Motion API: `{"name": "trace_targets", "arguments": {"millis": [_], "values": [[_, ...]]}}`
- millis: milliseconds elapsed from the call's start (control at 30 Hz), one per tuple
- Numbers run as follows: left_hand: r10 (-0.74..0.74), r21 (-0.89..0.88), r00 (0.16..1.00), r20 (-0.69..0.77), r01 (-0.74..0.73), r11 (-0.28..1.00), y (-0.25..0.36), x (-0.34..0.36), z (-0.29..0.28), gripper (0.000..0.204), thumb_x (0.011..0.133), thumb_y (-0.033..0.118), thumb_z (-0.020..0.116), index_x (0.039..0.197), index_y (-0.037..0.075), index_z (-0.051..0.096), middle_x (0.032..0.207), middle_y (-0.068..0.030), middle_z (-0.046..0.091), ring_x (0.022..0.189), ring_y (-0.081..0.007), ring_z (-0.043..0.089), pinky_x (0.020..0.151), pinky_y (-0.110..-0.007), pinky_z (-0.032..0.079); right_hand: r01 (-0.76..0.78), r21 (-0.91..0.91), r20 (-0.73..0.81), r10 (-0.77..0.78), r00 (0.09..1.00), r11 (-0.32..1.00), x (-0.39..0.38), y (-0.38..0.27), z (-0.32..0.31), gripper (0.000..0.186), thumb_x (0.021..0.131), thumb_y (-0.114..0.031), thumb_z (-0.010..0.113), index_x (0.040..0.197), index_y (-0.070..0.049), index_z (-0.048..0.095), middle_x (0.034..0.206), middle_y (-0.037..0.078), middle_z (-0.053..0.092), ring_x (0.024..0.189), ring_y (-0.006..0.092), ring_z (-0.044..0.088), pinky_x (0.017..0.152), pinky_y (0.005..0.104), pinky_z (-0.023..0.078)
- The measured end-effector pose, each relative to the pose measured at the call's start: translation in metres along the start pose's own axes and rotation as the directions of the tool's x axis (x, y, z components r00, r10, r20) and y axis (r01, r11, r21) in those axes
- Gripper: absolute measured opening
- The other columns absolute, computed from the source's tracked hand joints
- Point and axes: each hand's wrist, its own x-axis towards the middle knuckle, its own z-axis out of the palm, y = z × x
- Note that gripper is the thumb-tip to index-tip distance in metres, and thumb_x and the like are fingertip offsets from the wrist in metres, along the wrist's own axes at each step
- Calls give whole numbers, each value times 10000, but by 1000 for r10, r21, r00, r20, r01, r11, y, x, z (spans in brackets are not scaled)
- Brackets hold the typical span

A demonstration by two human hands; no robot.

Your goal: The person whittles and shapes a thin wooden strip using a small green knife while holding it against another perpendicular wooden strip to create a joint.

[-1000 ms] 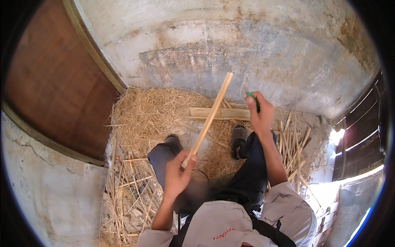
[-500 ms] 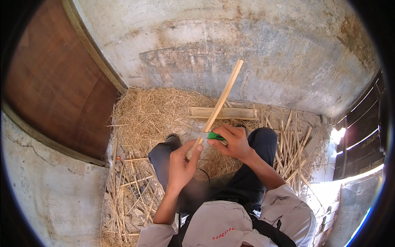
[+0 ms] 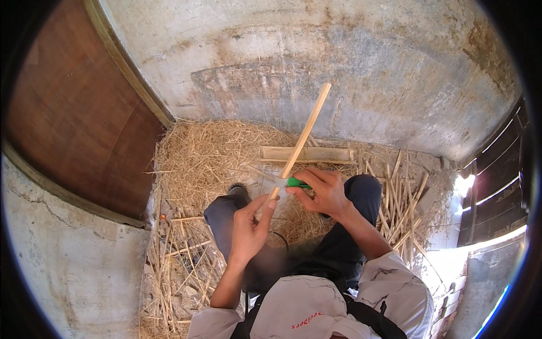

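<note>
A pale bamboo strip slants up and away to the right in front of me. Its near end is pinched between the thumb and fingers of my left hand. My right hand is closed around the green handle of a knife. The knife's light blade lies against the strip just beyond my left fingertips; its exact edge is hard to make out. Behind the strip, a wider split bamboo piece lies crosswise on the floor.
Fine straw-like shavings cover the floor ahead. Thin bamboo strips are heaped at the right and scattered at the left. A concrete wall rises ahead, a brown door panel stands left, and dark slats are at the right.
The strip has turned slightly, showing a narrower face. My right hand and the knife have shifted very slightly on it; my left hand keeps its hold.
</note>
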Motion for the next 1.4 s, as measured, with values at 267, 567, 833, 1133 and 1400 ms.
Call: {"name": "trace_targets", "arguments": {"millis": [267,567,833,1133,1400], "values": [[-65,45,997,35,64,997,2,-8,-4,250,1118,205,635,1179,16,787,713,83,506,658,-14,400,554,-246,291,-135,-39,-138,128,982,990,1,30,-7,196,950,-260,830,996,-85,753,803,54,726,628,235,700,572,376,544],[7,49,1000,-13,-6,999,-31,-23,-13,217,1061,248,728,1063,32,746,746,-2,705,640,-32,564,537,-253,416,-604,162,-173,626,761,780,12,89,-51,192,1048,-241,725,1116,-62,741,699,6,642,668,77,588,615,298,460],[-13,141,998,67,4,990,-12,-5,-4,140,1047,131,737,1067,-1,696,734,19,672,642,-24,534,553,-233,400,-585,647,227,609,760,489,7,32,-2,264,1032,-174,756,1217,7,705,898,63,765,714,117,695,657,300,551],[61,151,992,106,-77,986,-10,17,-1,178,1065,138,712,1185,7,695,747,12,672,576,-37,556,518,-233,405,-548,768,263,615,743,333,15,27,9,268,1055,-163,727,1224,43,699,927,105,779,667,143,695,625,310,558],[-8,-28,999,47,9,1000,-8,21,4,157,1082,98,677,1196,-9,689,790,26,655,566,-3,508,495,-211,372,-368,339,64,369,927,866,2,31,-4,194,1019,-184,751,1129,-40,681,798,61,689,677,185,676,595,343,509]]}}
